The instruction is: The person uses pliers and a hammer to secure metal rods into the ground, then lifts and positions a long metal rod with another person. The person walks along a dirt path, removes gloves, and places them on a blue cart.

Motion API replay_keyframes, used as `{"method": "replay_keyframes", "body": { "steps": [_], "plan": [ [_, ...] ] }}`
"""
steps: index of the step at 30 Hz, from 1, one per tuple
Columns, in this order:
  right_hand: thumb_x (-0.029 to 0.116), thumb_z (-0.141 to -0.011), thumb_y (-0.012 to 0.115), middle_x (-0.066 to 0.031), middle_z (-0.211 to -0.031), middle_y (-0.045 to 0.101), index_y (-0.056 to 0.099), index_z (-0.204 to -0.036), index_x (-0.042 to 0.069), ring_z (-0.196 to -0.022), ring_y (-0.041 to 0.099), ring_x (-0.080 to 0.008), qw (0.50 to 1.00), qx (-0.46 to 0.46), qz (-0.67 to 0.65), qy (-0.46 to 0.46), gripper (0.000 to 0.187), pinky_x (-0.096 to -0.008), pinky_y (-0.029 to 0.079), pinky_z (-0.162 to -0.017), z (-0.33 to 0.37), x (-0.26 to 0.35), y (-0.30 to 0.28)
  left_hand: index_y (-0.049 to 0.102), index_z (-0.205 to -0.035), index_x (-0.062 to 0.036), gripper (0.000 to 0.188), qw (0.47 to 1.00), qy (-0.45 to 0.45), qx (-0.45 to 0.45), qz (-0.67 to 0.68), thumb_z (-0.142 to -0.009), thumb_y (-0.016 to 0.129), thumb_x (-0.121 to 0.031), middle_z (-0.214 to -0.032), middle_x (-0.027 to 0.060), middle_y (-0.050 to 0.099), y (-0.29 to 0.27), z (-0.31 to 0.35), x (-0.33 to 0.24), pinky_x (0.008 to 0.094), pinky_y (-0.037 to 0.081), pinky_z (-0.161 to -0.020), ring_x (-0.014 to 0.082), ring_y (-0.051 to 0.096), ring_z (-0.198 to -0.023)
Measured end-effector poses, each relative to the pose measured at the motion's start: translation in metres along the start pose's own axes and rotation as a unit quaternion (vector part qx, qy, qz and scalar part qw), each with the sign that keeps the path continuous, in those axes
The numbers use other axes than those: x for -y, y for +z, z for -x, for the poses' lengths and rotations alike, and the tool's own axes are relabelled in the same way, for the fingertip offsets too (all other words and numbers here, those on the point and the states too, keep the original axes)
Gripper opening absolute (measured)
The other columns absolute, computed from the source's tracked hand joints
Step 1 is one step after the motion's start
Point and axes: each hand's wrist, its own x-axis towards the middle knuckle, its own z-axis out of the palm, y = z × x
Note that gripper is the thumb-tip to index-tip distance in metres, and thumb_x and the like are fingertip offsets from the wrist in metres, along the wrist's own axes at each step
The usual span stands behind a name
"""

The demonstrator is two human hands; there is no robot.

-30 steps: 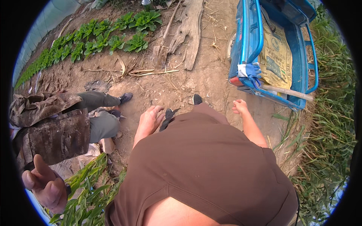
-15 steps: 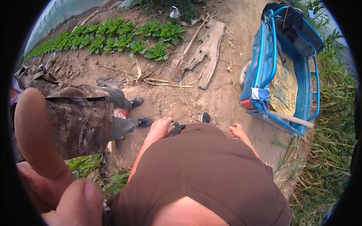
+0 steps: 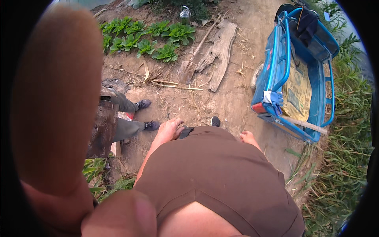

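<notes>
My left hand (image 3: 170,129) hangs at the left of my waist, beside my brown shirt (image 3: 213,166). Its fingers are loosely bent and a little apart, holding nothing that I can see. On the other side, my right hand (image 3: 248,137) hangs just past the shirt's edge, small in view, its fingers loosely curled and not pressed together. Nothing shows in it. Another person's hand (image 3: 55,110) looms large and blurred at the left, very near the camera, with a raised finger and a thumb (image 3: 120,215) below. It hides much of that person's muddy jacket (image 3: 103,130).
A blue cargo cart (image 3: 269,79) stands at the right, with a yellow sack (image 3: 298,93), gloves (image 3: 273,99) and a wooden handle (image 3: 304,124). Ahead lie a weathered plank (image 3: 223,51) and a shovel (image 3: 187,71). Leafy plants (image 3: 166,52) and a metal flask (image 3: 184,15) are beyond.
The other person's hand has come closer and moved right, covering more of the jacket and plants. My own hands have barely moved.
</notes>
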Motion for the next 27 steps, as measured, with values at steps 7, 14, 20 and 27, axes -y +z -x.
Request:
{"method": "replay_keyframes", "body": {
  "steps": [7,14,20,27],
  "plan": [
    [0.020,-0.098,0.069,-0.0111,-0.101,0.073,0.059,-0.134,0.002,-0.071,0.071,-0.0171,1.000,0.006,-0.004,0.005,0.041,-0.0346,0.060,-0.057,0.002,-0.002,0.003,0.069,-0.115,-0.0052,0.026,0.999,0.031,-0.016,-0.013,-0.094,0.074,-0.020,-0.106,0.0167,0.072,0.010,0.003,0.013,0.0446,0.058,-0.084,0.0365,0.071,-0.100],
    [0.018,-0.098,0.068,-0.0137,-0.098,0.073,0.060,-0.130,-0.004,-0.071,0.072,-0.0211,1.000,-0.011,-0.018,-0.007,0.039,-0.0361,0.061,-0.064,0.012,0.006,0.002,0.068,-0.115,-0.0062,0.026,0.999,0.027,-0.016,-0.012,-0.094,0.074,-0.019,-0.106,0.0164,0.072,0.013,0.003,0.014,0.0443,0.057,-0.085,0.0363,0.071,-0.100],
    [0.019,-0.099,0.068,-0.0154,-0.103,0.072,0.059,-0.132,-0.003,-0.076,0.072,-0.0219,1.000,-0.005,-0.012,-0.009,0.041,-0.0369,0.062,-0.064,0.012,0.005,0.003,0.069,-0.116,-0.0059,0.026,1.000,0.000,0.005,-0.024,-0.095,0.073,-0.018,-0.107,0.0170,0.072,0.007,0.004,0.010,0.0448,0.057,-0.085,0.0371,0.071,-0.101],
    [0.019,-0.098,0.068,-0.0146,-0.103,0.072,0.058,-0.134,-0.001,-0.075,0.072,-0.0213,1.000,-0.011,-0.027,-0.001,0.042,-0.0364,0.060,-0.060,0.002,-0.005,0.006,0.067,-0.126,-0.0044,0.043,0.999,0.007,0.033,-0.026,-0.097,0.070,-0.036,-0.114,0.0182,0.073,0.006,0.000,0.020,0.0452,0.056,-0.092,0.0365,0.070,-0.106]
  ]
}}
